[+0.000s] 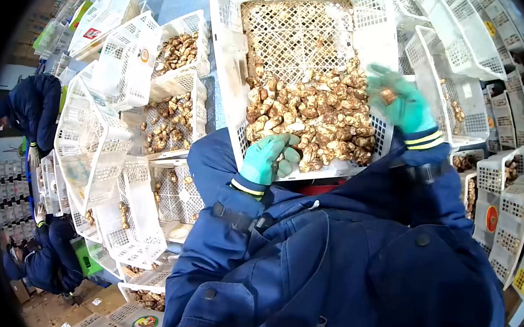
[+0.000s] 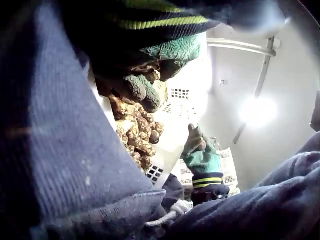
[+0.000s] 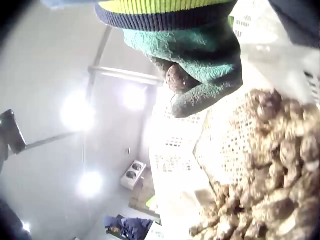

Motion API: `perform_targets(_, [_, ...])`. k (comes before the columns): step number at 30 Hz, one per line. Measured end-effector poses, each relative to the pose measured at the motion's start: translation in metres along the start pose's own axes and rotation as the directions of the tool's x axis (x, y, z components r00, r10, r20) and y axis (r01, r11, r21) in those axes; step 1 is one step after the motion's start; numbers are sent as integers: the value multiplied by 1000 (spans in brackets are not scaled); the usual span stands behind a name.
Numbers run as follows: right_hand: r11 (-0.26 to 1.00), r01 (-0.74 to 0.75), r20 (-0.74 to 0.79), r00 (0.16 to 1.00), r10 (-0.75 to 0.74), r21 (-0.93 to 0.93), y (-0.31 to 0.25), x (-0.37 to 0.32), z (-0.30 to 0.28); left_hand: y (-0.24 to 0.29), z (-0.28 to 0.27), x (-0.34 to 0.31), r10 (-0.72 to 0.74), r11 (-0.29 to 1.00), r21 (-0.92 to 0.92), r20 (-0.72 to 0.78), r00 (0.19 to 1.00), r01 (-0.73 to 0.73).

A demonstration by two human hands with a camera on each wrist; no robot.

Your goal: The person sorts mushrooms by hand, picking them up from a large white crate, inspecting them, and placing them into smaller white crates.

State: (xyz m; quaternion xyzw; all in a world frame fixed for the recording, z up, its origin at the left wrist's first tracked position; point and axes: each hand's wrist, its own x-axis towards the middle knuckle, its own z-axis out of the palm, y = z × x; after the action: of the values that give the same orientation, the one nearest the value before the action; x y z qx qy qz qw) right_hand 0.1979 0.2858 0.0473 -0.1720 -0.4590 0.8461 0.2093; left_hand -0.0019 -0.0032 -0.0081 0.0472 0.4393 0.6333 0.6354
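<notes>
A large white crate (image 1: pixel 223 35) holds a heap of knobbly brown-and-cream roots or tubers (image 1: pixel 316 112), piled toward the person's side. The green-gloved left hand (image 1: pixel 265 157) is at the heap's near left corner; in the left wrist view its curled fingers (image 2: pixel 142 92) grip a brown piece (image 2: pixel 152 75). Over the crate's right wall, the green-gloved right hand (image 1: pixel 402 98) pinches a small brown piece (image 1: pixel 388 95). The right wrist view shows that piece (image 3: pixel 177 78) between the thumb and fingers of the right hand (image 3: pixel 200 65).
Smaller white crates (image 1: pixel 181 88) with similar pieces stand at the left, some tilted. More crates (image 1: pixel 428 84) line the right side. Two people in dark blue clothing (image 1: pixel 46 104) work at the far left. Labelled crates (image 1: pixel 515 229) stand at the lower right.
</notes>
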Motion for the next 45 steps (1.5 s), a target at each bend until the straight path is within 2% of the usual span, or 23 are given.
perform_targets(1, [776,219,-21,958,-286,-591,-16,-9,1,0,0,0,0,1000,3,-5,1000,0])
perform_targets(3, [955,222,-102,973,-205,197,-50,-13,-89,0,0,-1,-4,1000,14,-9,1000,4])
perform_targets(4, [694,-19,151,980,-130,719,-69,-13,-159,1,0,0,-16,1000,-14,22,1000,16])
perform_targets(5, [603,211,-173,977,-122,769,-77,-14,-157,0,-1,1,-15,999,-48,22,1000,16])
perform_targets(6, [551,450,-478,872,-102,703,-86,-15,-154,0,-1,1,-3,1000,-22,14,1000,3])
perform_targets(8, [817,146,-93,989,-114,558,-82,-22,-147,1,0,2,16,999,34,-7,1000,-16])
perform_targets(9, [865,190,-186,976,-114,465,-65,-7,-129,-1,-1,3,0,1000,12,-1,1000,0])
perform_targets(10, [861,299,-224,882,-414,-411,-49,6,-51,-2,-3,5,-14,1000,-9,4,1000,14])
perform_targets(11, [974,204,-188,957,-220,-99,-44,17,-11,-2,-4,5,-24,999,-29,6,1000,25])
perform_targets(12, [923,-17,-264,960,-92,-385,-31,39,19,-1,0,3,-9,1000,-3,-36,999,9])
perform_targets(13, [754,13,-155,976,-152,-657,-6,53,22,1,4,1,-15,1000,-20,-54,998,14])
perform_targets(14, [150,-133,-147,985,-86,-980,1,73,32,1,1,1,-16,1000,-22,-39,999,15])
perform_targets(16, [-368,67,114,988,-108,-928,30,116,6,-4,-2,4,22,1000,-11,-22,1000,-22])
perform_targets(17, [-504,-112,-118,993,-19,-856,35,139,8,-7,-3,5,59,998,4,-25,998,-59])
perform_targets(19, [-600,-173,-273,959,78,-781,38,153,13,5,8,-6,135,958,261,-39,990,-120])
perform_targets(25, [-730,-19,-389,856,341,-683,30,152,31,5,0,-2,7,997,81,14,1000,-8])
perform_targets(33, [-526,-151,-386,845,371,-837,37,130,32,-5,-13,11,101,985,-143,63,993,-91])
perform_targets(34, [-433,-108,-274,899,342,-895,37,121,37,4,-3,4,102,980,-180,74,992,-87])
perform_targets(35, [-498,325,146,920,364,-804,50,113,33,3,-7,6,95,969,-238,122,988,-64])
perform_targets(37, [-141,-236,-263,939,222,-961,72,109,64,-2,-11,13,129,945,-320,164,978,-71])
perform_targets(39, [386,-365,-324,931,168,-847,90,105,80,0,-12,10,101,956,-289,147,984,-55])
perform_targets(40, [787,-382,-227,924,309,-485,102,107,65,-1,-13,9,111,945,-322,154,982,-56])
perform_targets(45, [923,-345,130,921,368,-174,53,64,91,2,-9,9,142,939,-333,155,978,-83])
